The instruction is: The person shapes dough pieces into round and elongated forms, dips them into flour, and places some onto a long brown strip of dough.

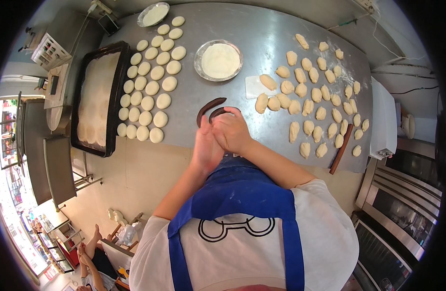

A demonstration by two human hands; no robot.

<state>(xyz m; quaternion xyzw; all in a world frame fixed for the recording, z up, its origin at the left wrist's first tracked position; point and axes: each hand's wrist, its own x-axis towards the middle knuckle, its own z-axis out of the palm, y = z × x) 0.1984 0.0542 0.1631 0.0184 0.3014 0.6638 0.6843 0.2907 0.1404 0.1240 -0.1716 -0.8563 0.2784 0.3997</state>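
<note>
My left hand (207,148) and my right hand (231,131) are pressed together at the table's near edge, the right curled over the left. Whatever lies between the palms is hidden. Just beyond the fingertips, a curved dark brown roll of paste-like filling (206,109) rests on the table. A second dark brown strip (217,113) shows right at the fingers, partly covered by my right hand; I cannot make out whether it is held. Farther off stands a metal bowl (197,68) of white flour.
Rows of flat round dough pieces (152,88) cover the metal table's left. Several lumpy dough pieces (301,90) lie right, near a white scraper (254,88) and a brown rolling pin (341,149). A black-rimmed baking tray (117,97) sits far left, and another flour bowl (153,14) stands behind. A person's leg (93,236) shows lower left.
</note>
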